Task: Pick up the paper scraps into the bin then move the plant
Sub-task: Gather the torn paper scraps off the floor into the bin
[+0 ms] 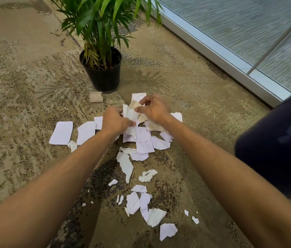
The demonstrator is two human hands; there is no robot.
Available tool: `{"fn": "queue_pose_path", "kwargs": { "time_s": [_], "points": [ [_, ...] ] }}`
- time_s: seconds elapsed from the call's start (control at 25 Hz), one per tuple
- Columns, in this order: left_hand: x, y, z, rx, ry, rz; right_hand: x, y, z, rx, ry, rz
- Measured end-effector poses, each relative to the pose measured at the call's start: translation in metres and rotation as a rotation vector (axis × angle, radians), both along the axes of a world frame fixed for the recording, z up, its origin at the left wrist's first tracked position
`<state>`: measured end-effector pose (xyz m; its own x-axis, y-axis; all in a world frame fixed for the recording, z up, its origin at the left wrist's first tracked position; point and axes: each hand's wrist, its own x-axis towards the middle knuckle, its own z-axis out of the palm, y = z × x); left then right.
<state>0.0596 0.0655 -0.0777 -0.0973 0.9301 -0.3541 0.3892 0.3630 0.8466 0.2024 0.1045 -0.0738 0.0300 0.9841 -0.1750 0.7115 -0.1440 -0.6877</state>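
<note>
From the head view, the upper fronds of the plant ran out of the top of the frame, so its full height could not be told. The bin was nowhere in this view. A dark blue clothed shape, probably the person's knee, covered the right side and hid the carpet behind it. Some scraps lay under the hands and forearms, and how many could not be made out.

The carpet lay open and bare to the left of the plant and along the far left. To the right, a metal-framed glass wall ran diagonally and closed that side, with a strip of bare carpet between it and the scraps.

The paper scraps were torn white and pale lilac pieces, scattered on the carpet from just in front of the black pot down towards the bottom of the frame, thickest in the middle. A small beige folded piece lay just beside the pot's base.

The left hand and right hand were both closed on a crumpled bunch of scraps held between them, just above the thickest part of the pile.
</note>
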Motion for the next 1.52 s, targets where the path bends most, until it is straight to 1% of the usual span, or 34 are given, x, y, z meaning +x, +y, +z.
{"fn": "queue_pose_path", "kwargs": {
  "time_s": [0.12,0.2,0.28,0.4,0.52,0.64,0.72,0.84,0.88,0.96,1.08,1.2,1.28,1.4,1.52],
  "points": [
    [0.004,-0.002,0.005,-0.022,-0.033,0.024,0.009,-0.013,0.017,0.057,0.274,-0.084],
    [0.005,-0.002,0.009,-0.023,-0.058,0.048,0.025,-0.02,0.028,0.068,0.419,-0.16],
    [0.005,-0.002,0.017,-0.023,-0.126,0.064,0.045,-0.028,0.034,0.06,0.553,-0.238],
    [0.006,-0.005,0.028,-0.054,-0.26,0.018,0.075,-0.045,0.035,0.078,0.652,-0.349],
    [0.017,-0.013,0.033,-0.141,-0.384,-0.131,0.097,-0.059,0.03,0.103,0.732,-0.471],
    [0.039,-0.032,0.029,-0.158,-0.364,-0.392,0.104,-0.068,0.022,0.109,0.724,-0.532],
    [0.057,-0.041,0.027,-0.078,-0.279,-0.47,0.104,-0.072,0.017,0.11,0.717,-0.53],
    [0.08,-0.044,0.015,0.073,-0.044,-0.532,0.102,-0.074,0.014,0.136,0.7,-0.52],
    [0.086,-0.044,0.012,0.106,0.026,-0.518,0.102,-0.074,0.014,0.137,0.682,-0.526],
    [0.094,-0.043,0.004,0.131,0.078,-0.398,0.103,-0.076,0.014,0.131,0.659,-0.532],
    [0.093,-0.044,0.003,0.177,0.074,-0.267,0.108,-0.081,0.021,0.15,0.668,-0.559],
    [0.083,-0.047,0.013,0.244,0.079,-0.227,0.118,-0.088,0.045,0.253,0.656,-0.564],
    [0.074,-0.05,0.029,0.286,0.047,-0.186,0.121,-0.096,0.069,0.345,0.593,-0.542],
    [0.069,-0.053,0.072,0.317,-0.067,-0.109,0.122,-0.112,0.112,0.498,0.504,-0.468],
    [0.084,-0.054,0.131,0.352,-0.205,-0.057,0.127,-0.135,0.162,0.659,0.419,-0.405]
  ]
}}
